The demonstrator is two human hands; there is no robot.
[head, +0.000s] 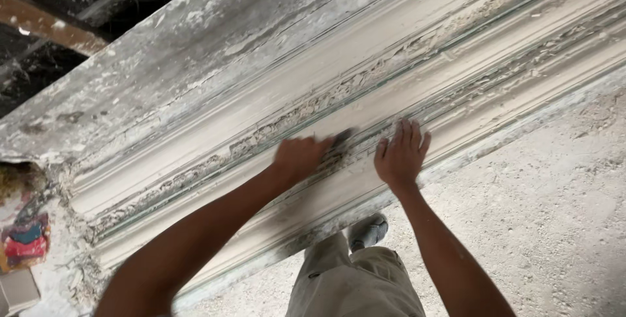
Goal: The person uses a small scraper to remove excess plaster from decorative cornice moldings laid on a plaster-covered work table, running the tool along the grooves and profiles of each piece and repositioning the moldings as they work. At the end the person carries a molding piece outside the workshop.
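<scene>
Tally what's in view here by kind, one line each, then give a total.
Hands: 2, the left hand gripping a small dark tool, the right hand flat on the moulding
Dark tools: 1
Long white plaster mouldings: 1
Shoes: 1
Total: 5

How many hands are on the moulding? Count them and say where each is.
2. The left hand grips a dark tool against the plaster moulding; the right hand lies flat on it, just to the right.
</scene>
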